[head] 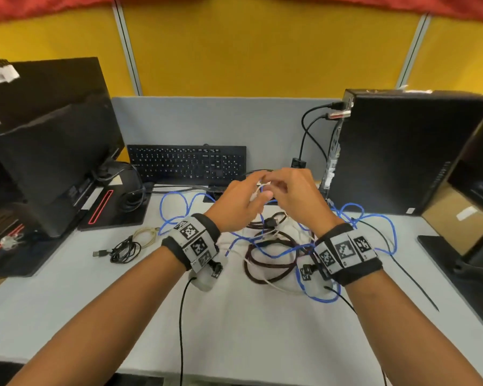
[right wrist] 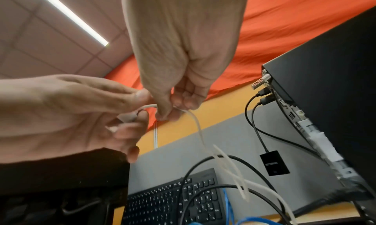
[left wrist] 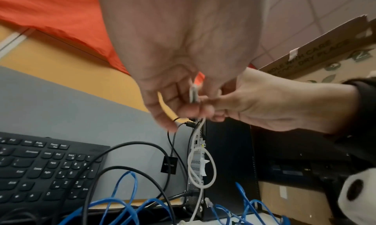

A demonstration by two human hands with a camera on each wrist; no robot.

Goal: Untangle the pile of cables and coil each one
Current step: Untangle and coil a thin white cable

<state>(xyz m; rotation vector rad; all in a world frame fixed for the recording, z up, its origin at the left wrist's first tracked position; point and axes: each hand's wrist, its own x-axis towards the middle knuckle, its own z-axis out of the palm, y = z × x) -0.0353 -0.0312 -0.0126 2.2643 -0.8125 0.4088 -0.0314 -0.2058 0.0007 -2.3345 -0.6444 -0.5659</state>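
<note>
Both hands are raised above a tangled pile on the grey desk (head: 234,316). My left hand (head: 253,195) pinches the white plug (left wrist: 193,92) of a white cable (right wrist: 198,127). Just beside the plug, my right hand (head: 273,188) pinches the same cable between thumb and fingers (right wrist: 167,114). From the hands the white cable hangs down in a loose loop into the pile. Under my wrists a blue network cable (head: 162,210) and a dark maroon cable (head: 248,260) lie crossed over each other.
A coiled black cable (head: 123,250) and a coiled beige cable (head: 147,235) lie at the left. A keyboard (head: 184,162) stands behind the pile, a monitor (head: 48,135) at the left, a computer tower (head: 402,151) at the right, and another monitor stand (head: 471,274) at the far right.
</note>
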